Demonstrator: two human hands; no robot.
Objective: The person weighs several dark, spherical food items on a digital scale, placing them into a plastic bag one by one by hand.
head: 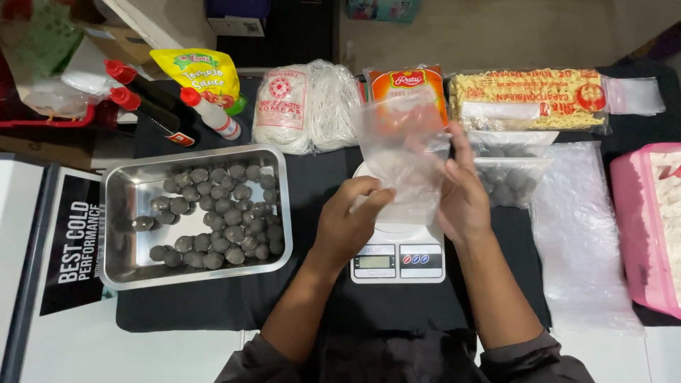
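Note:
Both my hands hold an empty clear plastic bag point(401, 152) upright above a white digital kitchen scale point(397, 259). My left hand point(347, 223) pinches the bag's lower left edge. My right hand point(461, 195) grips its right side. To the left sits a steel tray point(120, 213) with several grey meatballs point(220, 216) in it. Just right of my right hand lie filled clear bags of meatballs point(507, 181).
Along the back stand red-capped sauce bottles point(152, 106), a yellow sauce pouch point(206, 74), white noodle bundles point(308, 103), an orange packet point(408, 85) and a yellow noodle pack point(528, 99). A stack of clear bags point(578, 234) and a pink tub point(649, 227) lie right.

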